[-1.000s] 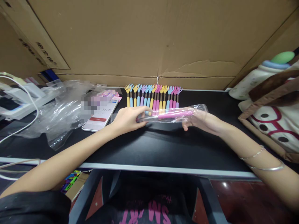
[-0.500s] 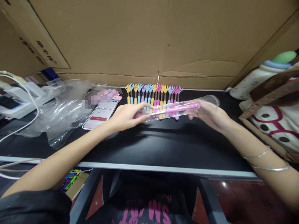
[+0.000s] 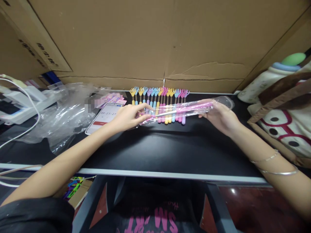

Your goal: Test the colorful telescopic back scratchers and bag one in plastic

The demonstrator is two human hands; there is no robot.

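Between my hands, level above the black table, is a pink back scratcher (image 3: pixel 194 106) with a thin metal rod, inside a clear plastic sleeve (image 3: pixel 227 101). My left hand (image 3: pixel 130 115) pinches the sleeve's left end, around the scratcher's pink head. At the other end, my right hand (image 3: pixel 221 119) grips the sleeve by the handle, its fingers partly behind the plastic. Just beyond lies a neat row of back scratchers (image 3: pixel 166 92) in yellow, blue, purple and pink, heads toward the cardboard; the sleeve and my left hand hide part of the row.
Crumpled clear plastic bags (image 3: pixel 70 106) and a phone (image 3: pixel 105 118) showing a timer lie left, near pink cards (image 3: pixel 113 98). A white power strip (image 3: pixel 24 103) with cables sits far left. At right are a white bottle (image 3: pixel 257 84) and a cloth bag (image 3: pixel 279 126). Cardboard (image 3: pixel 155 42) walls the back.
My left hand has shifted slightly left and the scratcher's handle slightly right. More of the metal rod shows between them, and the sleeve tilts up a little more at the right.
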